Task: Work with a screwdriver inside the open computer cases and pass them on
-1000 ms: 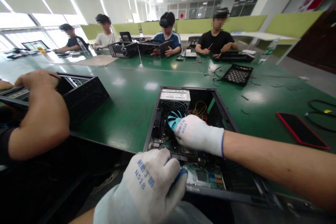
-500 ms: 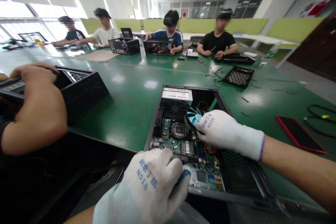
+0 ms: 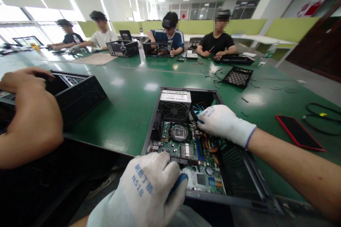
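Observation:
An open black computer case point(image 3: 152, 127) lies on its side in front of me, its insides facing up. My right hand point(image 3: 222, 124), in a white glove, is closed on a round cooling fan point(image 3: 197, 109) with light blue blades. The fan is tilted, partly hidden by my fingers, and sits beside the power supply point(image 3: 174, 108). Left of my fingertips, the processor point(image 3: 180, 133) shows bare on the green motherboard point(image 3: 170, 147). My gloved left hand point(image 3: 151, 184) is closed at the case's near left edge, thumb bent inward; the fingertips are hidden.
A neighbour's bare arm point(image 3: 34, 110) reaches into another black case point(image 3: 82, 99) at left. A red-edged black tablet-like slab point(image 3: 299, 133) and a black cable point(image 3: 319, 122) lie at right. Beyond, a black tray-like part point(image 3: 238, 77) rests on the green table point(image 3: 128, 110); several people work opposite.
My right hand has shifted slightly away from me with the fan, which has tilted so less of its blades shows. The left hand stays at the case edge. The view has turned slightly right.

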A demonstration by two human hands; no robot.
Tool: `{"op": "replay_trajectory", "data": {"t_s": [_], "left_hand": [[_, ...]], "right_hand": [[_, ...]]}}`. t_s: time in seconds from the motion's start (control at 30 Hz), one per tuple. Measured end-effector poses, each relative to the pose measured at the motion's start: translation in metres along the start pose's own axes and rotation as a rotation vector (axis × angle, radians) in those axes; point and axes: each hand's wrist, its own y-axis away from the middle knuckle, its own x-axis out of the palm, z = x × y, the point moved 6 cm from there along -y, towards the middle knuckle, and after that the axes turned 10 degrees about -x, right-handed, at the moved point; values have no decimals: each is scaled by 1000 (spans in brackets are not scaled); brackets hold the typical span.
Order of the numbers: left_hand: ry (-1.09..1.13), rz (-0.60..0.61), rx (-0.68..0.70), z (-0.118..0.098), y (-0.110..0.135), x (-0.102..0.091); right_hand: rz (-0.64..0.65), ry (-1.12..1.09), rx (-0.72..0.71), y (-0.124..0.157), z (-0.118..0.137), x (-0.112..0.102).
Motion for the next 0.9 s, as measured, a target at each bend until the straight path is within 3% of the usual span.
{"op": "replay_trajectory", "data": {"t_s": [0.23,0.43,0.67,0.9], "left_hand": [[-14,49,-22,1,1,1],[-17,110,-44,2,0,3],[-32,266,-89,3,-8,1],[-139,250,57,-3,-41,4]], "right_hand": [[71,39,7,-3,-4,0],[-41,26,126,5,-16,0],[-43,-8,69,8,-16,-3],[-124,14,60,4,-17,-8]]}}
